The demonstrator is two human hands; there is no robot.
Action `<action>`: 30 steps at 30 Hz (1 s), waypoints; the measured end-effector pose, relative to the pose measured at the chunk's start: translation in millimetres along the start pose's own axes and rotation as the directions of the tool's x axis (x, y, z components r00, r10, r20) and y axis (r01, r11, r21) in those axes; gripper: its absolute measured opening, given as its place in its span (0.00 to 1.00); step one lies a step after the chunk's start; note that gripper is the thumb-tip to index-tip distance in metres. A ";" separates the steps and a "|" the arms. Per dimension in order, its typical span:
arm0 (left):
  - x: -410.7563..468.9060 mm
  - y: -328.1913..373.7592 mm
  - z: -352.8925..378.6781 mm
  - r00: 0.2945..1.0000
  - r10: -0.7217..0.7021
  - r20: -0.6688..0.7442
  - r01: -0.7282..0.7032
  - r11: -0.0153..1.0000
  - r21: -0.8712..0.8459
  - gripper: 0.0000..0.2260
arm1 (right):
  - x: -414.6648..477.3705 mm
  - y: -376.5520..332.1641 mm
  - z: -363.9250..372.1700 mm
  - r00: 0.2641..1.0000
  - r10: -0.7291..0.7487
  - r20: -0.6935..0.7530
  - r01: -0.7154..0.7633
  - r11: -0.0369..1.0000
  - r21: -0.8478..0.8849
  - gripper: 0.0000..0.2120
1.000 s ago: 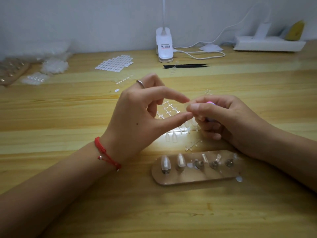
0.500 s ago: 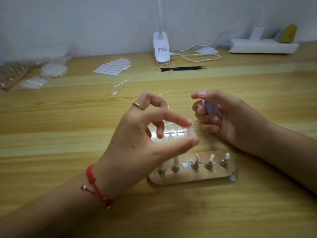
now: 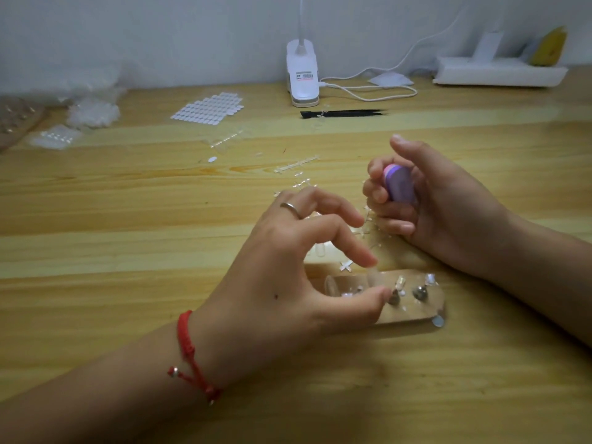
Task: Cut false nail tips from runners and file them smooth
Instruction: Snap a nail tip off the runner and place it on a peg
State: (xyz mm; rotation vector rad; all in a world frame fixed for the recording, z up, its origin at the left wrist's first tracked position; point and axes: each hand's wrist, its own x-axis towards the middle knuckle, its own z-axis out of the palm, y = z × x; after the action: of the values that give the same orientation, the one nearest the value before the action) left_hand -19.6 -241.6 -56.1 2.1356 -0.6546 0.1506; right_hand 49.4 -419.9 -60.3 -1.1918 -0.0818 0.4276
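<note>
Hands hover over the counter [image 3: 128, 219]: the left hand [image 3: 288, 277] bends thumb and first finger into a wide C, and whether a clear tip sits in the gap cannot be told. The right hand [image 3: 448, 206] grips a purple file [image 3: 399, 187]. The peg stand [image 3: 413, 314] lies right under the left thumb, long side left to right, clear runners [image 3: 346, 266] just behind it.

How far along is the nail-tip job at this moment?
Done: stripped runners lie on the table, and clear tips appear mounted on the peg board. In hand: right hand grips the purple file; left hand hovers over the board, unclear whether pinching a tip. Left: runner pieces between the hands seemingly carry tips to cut and file.
</note>
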 end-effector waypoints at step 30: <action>6.8 -1.7 -5.6 0.993 -0.103 0.066 0.099 0.993 0.062 0.25 | 0.9 2.2 -0.4 1.000 -0.015 0.007 0.015 1.000 0.009 0.17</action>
State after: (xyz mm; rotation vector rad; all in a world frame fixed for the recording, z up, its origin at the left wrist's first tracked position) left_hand -12.2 -239.2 -51.6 2.2333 -0.5868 0.0416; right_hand 49.7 -419.2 -62.6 -1.1806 -0.0948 0.4181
